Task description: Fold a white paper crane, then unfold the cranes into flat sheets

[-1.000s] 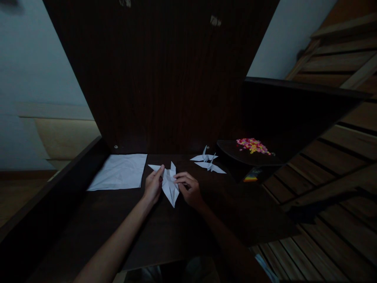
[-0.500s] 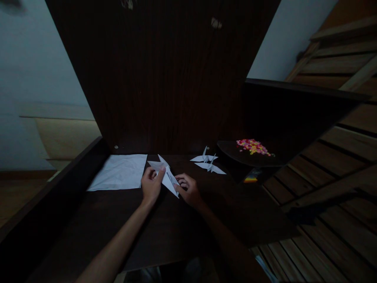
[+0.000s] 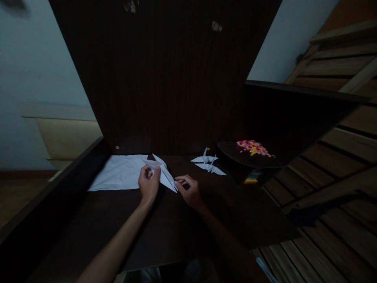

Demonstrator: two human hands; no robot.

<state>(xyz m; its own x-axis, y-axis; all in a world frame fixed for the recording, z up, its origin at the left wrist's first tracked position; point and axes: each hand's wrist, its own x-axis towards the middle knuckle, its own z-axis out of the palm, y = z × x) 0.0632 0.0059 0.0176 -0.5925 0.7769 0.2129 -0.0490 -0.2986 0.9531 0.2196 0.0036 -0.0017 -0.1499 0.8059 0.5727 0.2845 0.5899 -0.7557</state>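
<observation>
Between my hands is a white folded paper (image 3: 167, 179) with long pointed flaps, held just above the dark desk (image 3: 165, 230). My left hand (image 3: 149, 184) is closed on its left part, the thumb pressed on top of the paper. Thumb and fingers of my right hand (image 3: 188, 190) pinch the edge near its lower right point. Two finished white paper cranes (image 3: 210, 168) stand on the desk to the right, beyond my right hand, one behind the other. White sheets of paper (image 3: 119, 173) lie flat to the left of my left hand.
Small pink, red and yellow pieces (image 3: 253, 147) lie heaped on a dark rounded shelf (image 3: 228, 151) at the right. Under it is a small rainbow-coloured item (image 3: 251, 177). A tall dark panel (image 3: 171, 78) rises behind the desk, and a raised side board (image 3: 53, 188) borders the left.
The folded paper and my left hand have shifted slightly left. My right hand has moved from the flap's side to pinch nearer its lower right tip.
</observation>
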